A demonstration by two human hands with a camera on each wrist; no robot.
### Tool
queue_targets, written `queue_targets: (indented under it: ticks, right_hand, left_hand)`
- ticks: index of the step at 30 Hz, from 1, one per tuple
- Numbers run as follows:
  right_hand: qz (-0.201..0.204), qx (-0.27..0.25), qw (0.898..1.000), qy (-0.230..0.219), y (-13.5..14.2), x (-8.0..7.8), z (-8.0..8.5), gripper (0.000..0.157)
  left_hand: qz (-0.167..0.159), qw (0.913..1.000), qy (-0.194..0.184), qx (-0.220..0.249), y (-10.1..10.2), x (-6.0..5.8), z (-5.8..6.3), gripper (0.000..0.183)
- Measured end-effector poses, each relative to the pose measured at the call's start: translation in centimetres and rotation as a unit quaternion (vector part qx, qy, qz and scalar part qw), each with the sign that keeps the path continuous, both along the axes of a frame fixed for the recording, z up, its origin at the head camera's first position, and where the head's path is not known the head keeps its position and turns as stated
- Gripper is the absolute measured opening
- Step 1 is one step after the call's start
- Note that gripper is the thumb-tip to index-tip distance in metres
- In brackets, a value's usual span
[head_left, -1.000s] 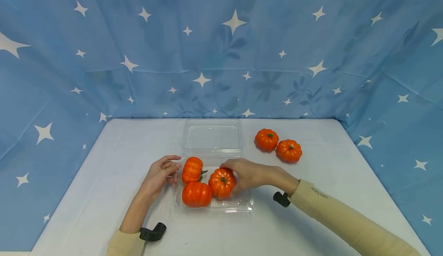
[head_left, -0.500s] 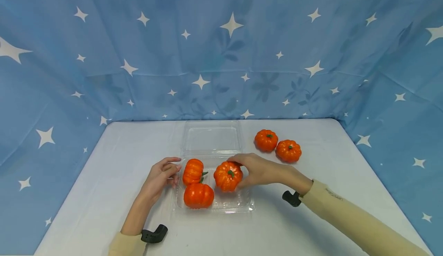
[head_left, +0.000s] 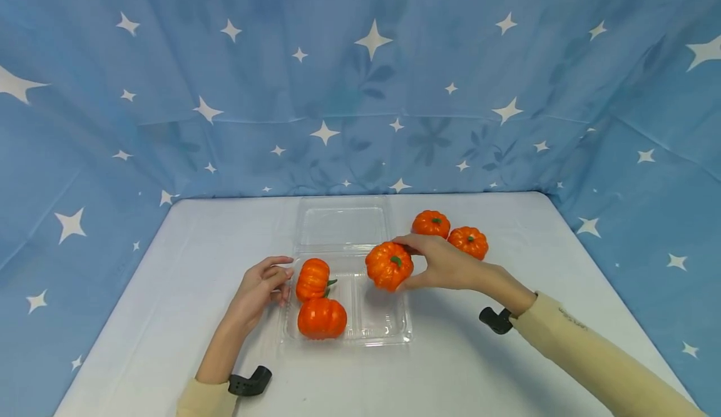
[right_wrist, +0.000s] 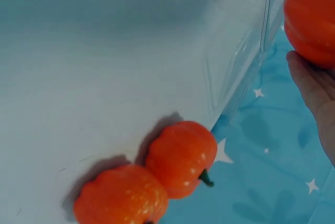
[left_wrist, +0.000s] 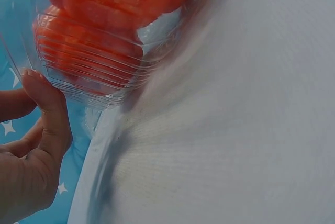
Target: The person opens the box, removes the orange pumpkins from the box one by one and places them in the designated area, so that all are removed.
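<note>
An orange pumpkin [head_left: 389,266] with a green stem is held in my right hand [head_left: 445,265], thumb and fingers on its right side. It hangs over the right half of a clear plastic clamshell container [head_left: 363,332], whose lid [head_left: 345,223] lies folded back behind. Two more pumpkins sit in the left half: one on its side [head_left: 313,279], one nearer the front [head_left: 322,318]. My left hand [head_left: 260,290] rests at the container's left edge, fingers loosely bent. In the left wrist view, a fingertip [left_wrist: 32,75] of that hand is right at the rim.
Two orange pumpkins, one farther back [head_left: 430,223] and one to its right [head_left: 470,242], stand on the white table [head_left: 496,342] behind my right hand, which partly covers them. A blue star-printed curtain [head_left: 349,91] closes off the back and sides.
My right hand has lifted the pumpkin from the container's right half and carried it up, back and to the right. The left hand has stayed at the container's edge.
</note>
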State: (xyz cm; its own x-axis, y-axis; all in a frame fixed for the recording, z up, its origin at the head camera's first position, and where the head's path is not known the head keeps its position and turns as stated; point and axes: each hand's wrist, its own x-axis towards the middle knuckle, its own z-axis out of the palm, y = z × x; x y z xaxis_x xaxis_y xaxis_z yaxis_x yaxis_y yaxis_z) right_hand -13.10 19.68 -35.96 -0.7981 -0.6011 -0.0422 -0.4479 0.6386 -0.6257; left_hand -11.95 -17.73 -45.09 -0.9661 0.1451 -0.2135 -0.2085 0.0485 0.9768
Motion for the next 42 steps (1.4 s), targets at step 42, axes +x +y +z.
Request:
queue_targets:
  ticks: [42]
  right_hand:
    - [-0.170, 0.054, 0.982, 0.058, 5.5, -1.3, -4.3, 0.076]
  left_hand:
    - [0.002, 1.0000, -0.004, 0.001, 0.0, 0.3, 0.2, 0.042]
